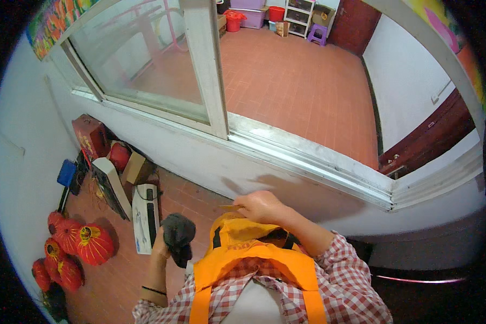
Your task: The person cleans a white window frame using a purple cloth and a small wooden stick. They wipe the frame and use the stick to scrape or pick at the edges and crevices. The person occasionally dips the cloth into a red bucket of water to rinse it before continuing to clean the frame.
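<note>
In my left hand (160, 244), low and left of centre, is a bunched dark grey cloth (178, 235), with part of it hanging down. My right hand (260, 206) is in front of my chest, fingers closed on a thin, flat yellowish-brown piece (229, 208) whose exact kind I cannot tell. Just below that hand, an orange apron (251, 252) with dark trim bulges outward; its straps run over a red-and-white checked shirt (344, 279). A low white wall (194, 162) under a sliding window stands before me.
The window's metal track (308, 170) crosses ahead, with a glass pane (146, 60) at left. Red lanterns (95, 244), a white appliance-like panel (146, 218), a cardboard box (133, 167) and a red case (91, 135) sit on the tiled floor at left. Beyond are a purple stool (317, 34) and bins.
</note>
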Motion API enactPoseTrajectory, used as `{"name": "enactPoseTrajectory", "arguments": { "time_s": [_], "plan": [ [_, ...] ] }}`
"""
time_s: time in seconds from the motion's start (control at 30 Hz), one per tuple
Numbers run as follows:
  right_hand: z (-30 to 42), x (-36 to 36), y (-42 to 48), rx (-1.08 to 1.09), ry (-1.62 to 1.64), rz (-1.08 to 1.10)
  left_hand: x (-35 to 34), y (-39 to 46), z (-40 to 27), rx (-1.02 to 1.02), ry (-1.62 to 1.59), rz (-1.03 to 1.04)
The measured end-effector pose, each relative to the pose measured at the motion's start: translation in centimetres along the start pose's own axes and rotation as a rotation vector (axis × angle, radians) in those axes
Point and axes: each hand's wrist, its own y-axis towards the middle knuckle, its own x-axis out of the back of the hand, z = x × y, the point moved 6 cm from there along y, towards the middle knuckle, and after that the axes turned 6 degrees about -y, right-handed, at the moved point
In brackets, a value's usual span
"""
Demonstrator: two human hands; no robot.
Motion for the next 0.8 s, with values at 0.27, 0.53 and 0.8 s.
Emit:
{"name": "enactPoseTrajectory", "arguments": {
  "time_s": [0.27, 0.53, 0.8],
  "plan": [
    [-8.3, -3.3, -8.8, -0.312, 0.541, -0.233, -16.1, 2.2, -11.3, -1.136, 1.247, 0.262],
    [-10.7, -5.7, -14.3, -0.480, 0.859, -0.392, -29.0, 6.1, -8.9, -1.458, 1.514, 0.494],
    [-11.8, -7.6, -16.7, -0.578, 1.066, -0.578, -34.1, 6.6, -2.4, -1.472, 1.644, 0.604]
  ]
}}
